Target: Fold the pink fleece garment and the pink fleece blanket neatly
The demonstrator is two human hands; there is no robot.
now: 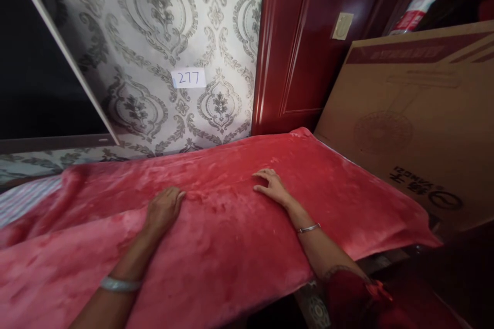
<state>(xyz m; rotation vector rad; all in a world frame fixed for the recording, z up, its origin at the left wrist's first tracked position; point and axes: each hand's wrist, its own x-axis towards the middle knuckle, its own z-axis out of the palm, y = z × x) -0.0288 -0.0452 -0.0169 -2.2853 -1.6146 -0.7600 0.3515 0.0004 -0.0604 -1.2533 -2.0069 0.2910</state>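
A plush red blanket (pixel 231 247) lies spread over a long surface, with a fold running across its left half. My left hand (pixel 164 211) is at that fold, its fingers curled down and closed on the cloth; the fingertips are partly hidden. To the right, my right hand (pixel 272 186) rests on the blanket with thumb and fingers apart, holding nothing. Small wrinkles show in the cloth between the two hands. A bangle circles each wrist.
A big cardboard box (pixel 405 113) leans at the right, with a plastic bottle (pixel 419 10) behind it. On the left is a dark screen (pixel 46 72). A striped cloth (pixel 29 198) shows at the blanket's left end. Patterned wall (pixel 154 113) and a red door frame (pixel 278 51) stand behind.
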